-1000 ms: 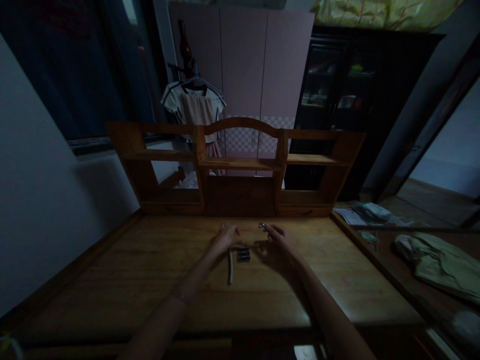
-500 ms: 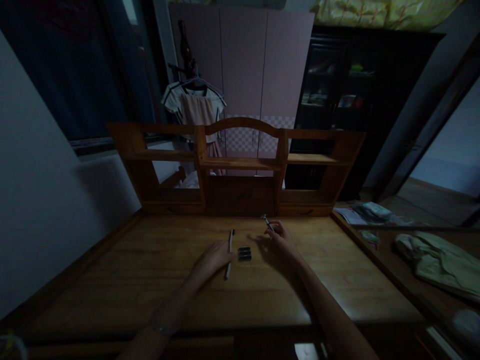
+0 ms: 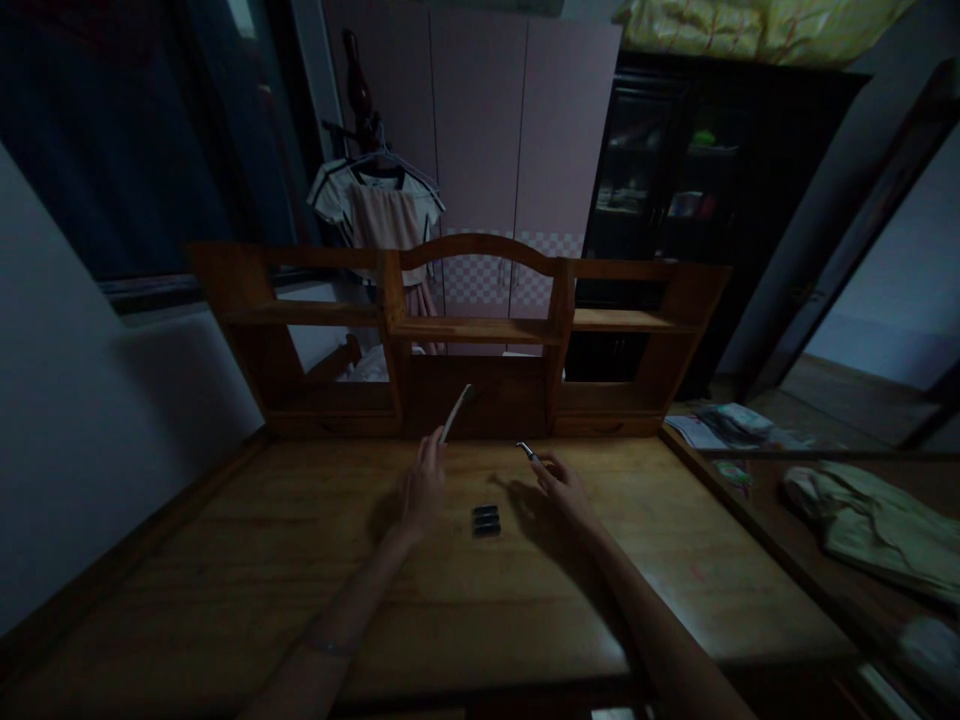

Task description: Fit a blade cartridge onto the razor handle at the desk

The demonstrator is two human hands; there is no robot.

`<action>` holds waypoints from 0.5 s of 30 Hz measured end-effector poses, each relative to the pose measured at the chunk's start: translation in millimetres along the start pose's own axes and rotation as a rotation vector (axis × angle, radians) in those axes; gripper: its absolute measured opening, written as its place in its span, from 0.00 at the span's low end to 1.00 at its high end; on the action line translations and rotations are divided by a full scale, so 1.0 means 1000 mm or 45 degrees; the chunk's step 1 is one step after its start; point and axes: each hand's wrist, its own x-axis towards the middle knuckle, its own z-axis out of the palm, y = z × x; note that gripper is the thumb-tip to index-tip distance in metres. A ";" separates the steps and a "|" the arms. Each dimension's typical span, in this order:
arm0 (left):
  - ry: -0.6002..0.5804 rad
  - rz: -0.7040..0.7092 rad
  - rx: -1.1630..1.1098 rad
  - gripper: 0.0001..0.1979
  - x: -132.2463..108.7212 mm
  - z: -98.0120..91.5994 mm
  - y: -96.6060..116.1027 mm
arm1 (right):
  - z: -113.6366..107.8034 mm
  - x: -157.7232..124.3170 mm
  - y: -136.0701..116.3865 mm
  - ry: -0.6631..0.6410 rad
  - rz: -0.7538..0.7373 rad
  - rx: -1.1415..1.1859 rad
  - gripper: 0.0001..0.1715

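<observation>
My left hand (image 3: 422, 489) is raised over the wooden desk (image 3: 225, 560) and pinches a pale, slim stick-like tool (image 3: 455, 412) that points up and to the right. My right hand (image 3: 564, 487) hovers to the right of it, with a small dark metallic piece (image 3: 526, 451) held at its fingertips. Between the two hands, a small stack of dark flat blocks (image 3: 486, 520) lies on the desk. The room is dim, so I cannot make out finer detail of these items.
A wooden shelf unit (image 3: 480, 330) stands at the back of the desk. Papers (image 3: 724, 425) and a folded greenish cloth (image 3: 877, 525) lie on a lower surface to the right. Clothes hang on a rack (image 3: 379, 205) behind, before a pink wardrobe.
My left hand picked the pale stick up off the desk and lifted it so it points upward. The right hand stayed near the same spot, still with its small dark piece.
</observation>
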 end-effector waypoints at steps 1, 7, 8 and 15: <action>-0.014 0.039 -0.041 0.20 -0.003 0.001 0.003 | 0.000 0.001 0.001 0.014 -0.005 -0.022 0.21; -0.255 0.110 -0.204 0.23 -0.015 0.008 0.011 | -0.001 -0.002 -0.001 0.087 -0.137 -0.255 0.17; -0.293 0.121 -0.219 0.23 -0.016 0.008 0.011 | -0.001 -0.003 -0.002 0.104 -0.170 -0.293 0.17; -0.520 0.111 -0.217 0.23 -0.019 0.005 0.018 | 0.002 -0.006 -0.001 0.142 -0.271 -0.369 0.17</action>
